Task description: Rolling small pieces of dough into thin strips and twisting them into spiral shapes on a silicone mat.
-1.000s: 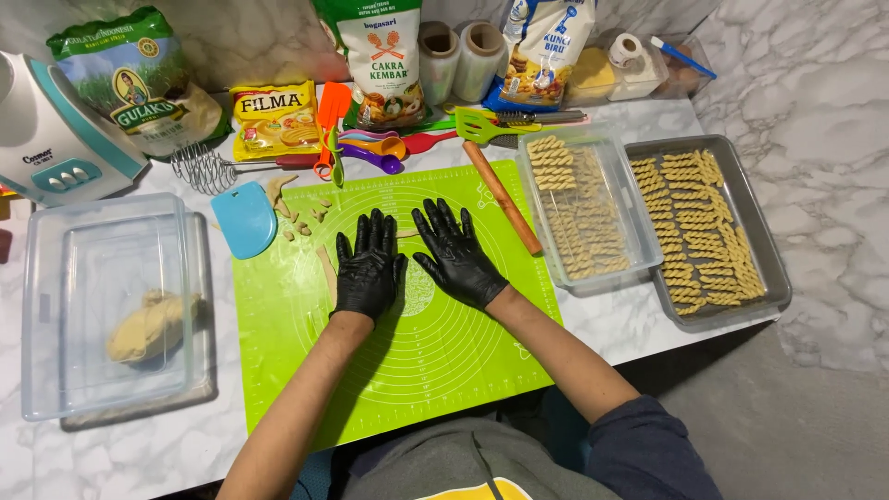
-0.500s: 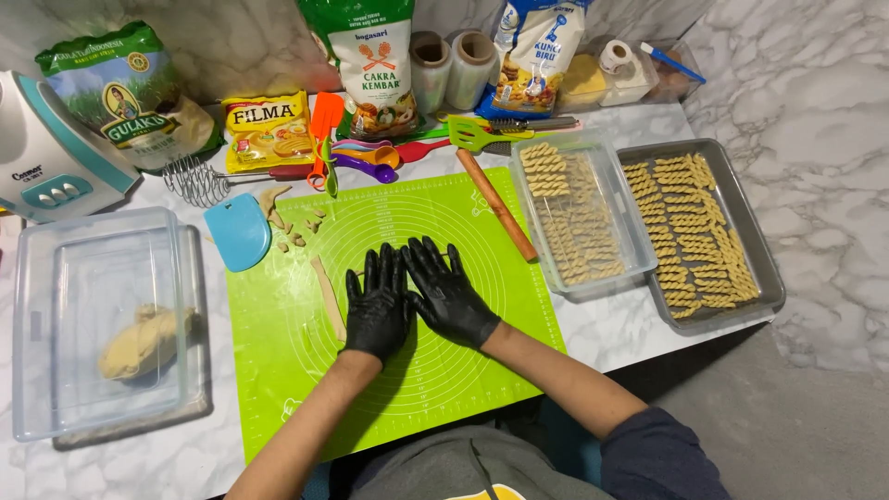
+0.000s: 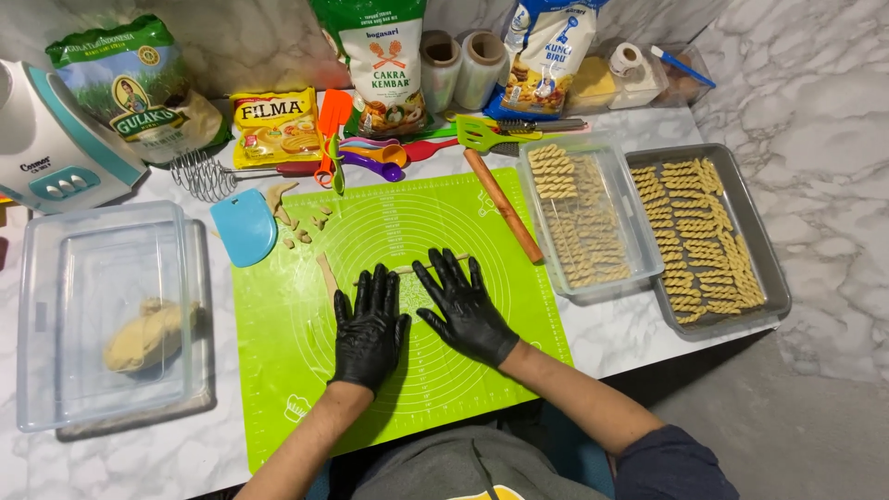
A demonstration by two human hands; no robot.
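Both my hands wear black gloves and lie flat, fingers spread, on a green silicone mat [image 3: 278, 389]. My left hand [image 3: 369, 326] and my right hand [image 3: 460, 304] press side by side on a thin rope of pale dough [image 3: 407, 268] that peeks out beyond the fingertips. A short strip of dough [image 3: 327, 275] lies on the mat just left of my left hand. Small dough scraps [image 3: 301, 227] sit near the mat's far left corner.
A clear lidded box [image 3: 102, 315] with a dough lump [image 3: 145, 335] stands at left. A blue scraper [image 3: 244, 227], a wooden rolling pin [image 3: 503, 206], a clear tub [image 3: 593, 218] and a metal tray [image 3: 708, 236] of twisted dough pieces, bags, a whisk and a mixer surround the mat.
My hands slid toward me on the mat and then forward again, rolling the dough. The thin rope now shows past the fingertips.
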